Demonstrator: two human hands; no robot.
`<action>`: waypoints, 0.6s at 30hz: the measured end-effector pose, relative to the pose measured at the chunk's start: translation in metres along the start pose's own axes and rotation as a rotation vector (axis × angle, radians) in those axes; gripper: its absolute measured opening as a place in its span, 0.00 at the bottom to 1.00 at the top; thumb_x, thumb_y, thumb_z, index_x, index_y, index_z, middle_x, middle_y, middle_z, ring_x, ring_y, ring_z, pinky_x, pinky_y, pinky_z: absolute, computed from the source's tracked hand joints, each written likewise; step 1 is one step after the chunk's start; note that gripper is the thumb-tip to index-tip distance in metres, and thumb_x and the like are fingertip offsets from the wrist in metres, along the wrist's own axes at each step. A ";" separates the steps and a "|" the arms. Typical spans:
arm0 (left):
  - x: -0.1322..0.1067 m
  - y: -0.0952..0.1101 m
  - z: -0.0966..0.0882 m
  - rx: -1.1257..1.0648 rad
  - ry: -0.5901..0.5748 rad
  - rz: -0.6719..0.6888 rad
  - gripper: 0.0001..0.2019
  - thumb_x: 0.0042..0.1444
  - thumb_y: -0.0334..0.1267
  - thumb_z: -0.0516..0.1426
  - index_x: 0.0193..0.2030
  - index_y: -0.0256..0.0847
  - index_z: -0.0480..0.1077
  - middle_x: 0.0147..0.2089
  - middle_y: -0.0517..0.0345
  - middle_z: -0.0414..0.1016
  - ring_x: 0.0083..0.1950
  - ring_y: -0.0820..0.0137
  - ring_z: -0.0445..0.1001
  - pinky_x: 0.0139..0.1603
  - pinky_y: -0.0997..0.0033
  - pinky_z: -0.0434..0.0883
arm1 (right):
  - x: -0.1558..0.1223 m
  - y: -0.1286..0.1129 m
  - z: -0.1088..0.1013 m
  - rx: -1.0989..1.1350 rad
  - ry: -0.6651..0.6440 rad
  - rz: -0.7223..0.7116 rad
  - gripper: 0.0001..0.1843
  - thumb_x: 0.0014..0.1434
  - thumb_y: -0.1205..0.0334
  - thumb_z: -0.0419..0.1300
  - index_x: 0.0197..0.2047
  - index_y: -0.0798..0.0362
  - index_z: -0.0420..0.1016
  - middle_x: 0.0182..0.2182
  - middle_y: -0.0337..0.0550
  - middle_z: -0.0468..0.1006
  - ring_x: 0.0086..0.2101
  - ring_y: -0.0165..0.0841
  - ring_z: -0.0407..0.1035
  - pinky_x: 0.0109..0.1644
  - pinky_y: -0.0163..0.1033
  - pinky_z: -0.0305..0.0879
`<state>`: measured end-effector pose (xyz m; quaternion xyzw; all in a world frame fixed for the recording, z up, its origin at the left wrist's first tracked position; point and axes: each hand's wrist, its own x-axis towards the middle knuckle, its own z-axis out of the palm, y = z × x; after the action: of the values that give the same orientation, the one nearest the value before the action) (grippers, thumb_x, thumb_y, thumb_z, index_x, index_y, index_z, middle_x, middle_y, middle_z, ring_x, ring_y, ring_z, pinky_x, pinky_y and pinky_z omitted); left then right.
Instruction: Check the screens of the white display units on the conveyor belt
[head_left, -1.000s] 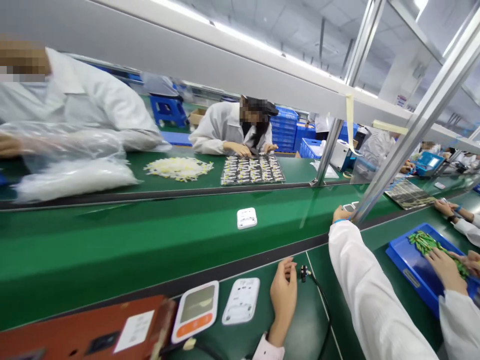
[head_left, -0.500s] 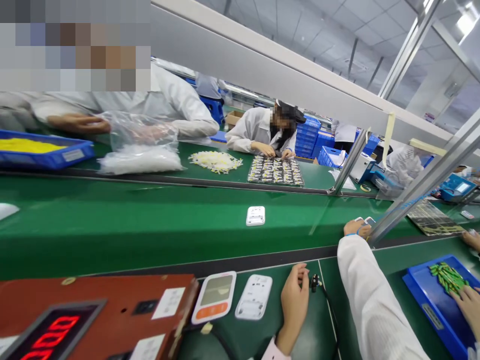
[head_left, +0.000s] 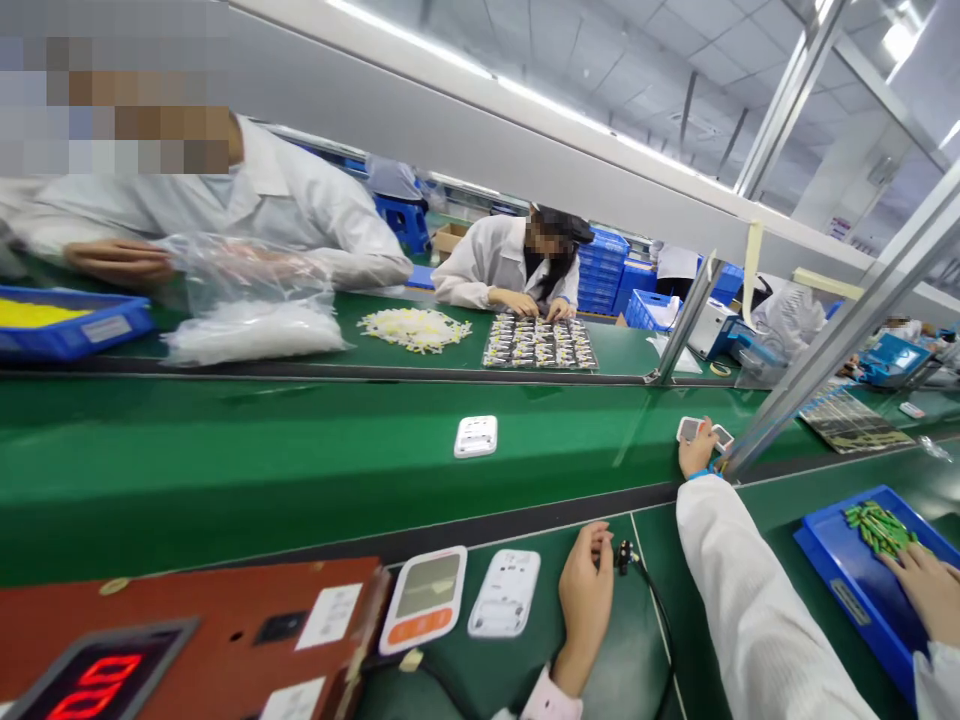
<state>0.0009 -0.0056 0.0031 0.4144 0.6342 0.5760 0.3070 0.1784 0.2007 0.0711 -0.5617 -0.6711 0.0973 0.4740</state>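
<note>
A small white device [head_left: 703, 430] is being grasped at its near edge by the right hand [head_left: 696, 452], which is stretched out onto the green conveyor belt [head_left: 225, 470], just beside a slanted metal post [head_left: 817, 350]. The left hand [head_left: 585, 595] is being rested on the worktop [head_left: 600, 680], its grip released and empty, fingertips just beside a black plug [head_left: 622, 556]. A white unit [head_left: 504, 592] is lying near its left side. A blue tray [head_left: 847, 590] is being touched by a co-worker's hand [head_left: 930, 590].
</note>
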 end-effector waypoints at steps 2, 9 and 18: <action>0.001 0.000 -0.001 0.013 -0.001 0.002 0.15 0.56 0.46 0.49 0.42 0.43 0.72 0.38 0.54 0.79 0.38 0.63 0.76 0.42 0.61 0.72 | 0.002 0.007 0.002 0.060 0.067 0.185 0.15 0.52 0.66 0.54 0.45 0.56 0.65 0.38 0.51 0.70 0.42 0.38 0.67 0.51 0.43 0.61; 0.001 0.003 -0.002 0.039 -0.022 -0.018 0.15 0.55 0.47 0.50 0.42 0.43 0.72 0.38 0.54 0.79 0.36 0.64 0.76 0.41 0.63 0.72 | -0.030 -0.012 0.001 0.423 -0.025 0.474 0.27 0.52 0.59 0.56 0.56 0.50 0.57 0.43 0.44 0.72 0.41 0.35 0.71 0.42 0.43 0.73; -0.001 -0.003 -0.004 0.035 -0.020 -0.027 0.15 0.55 0.47 0.52 0.42 0.42 0.71 0.39 0.52 0.79 0.39 0.64 0.77 0.41 0.64 0.72 | -0.095 -0.123 -0.030 1.139 -0.234 0.474 0.26 0.53 0.49 0.64 0.53 0.44 0.64 0.45 0.40 0.76 0.42 0.36 0.74 0.43 0.45 0.75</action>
<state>-0.0025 -0.0084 0.0011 0.4168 0.6467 0.5564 0.3138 0.1122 0.0655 0.1187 -0.3404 -0.4187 0.6030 0.5876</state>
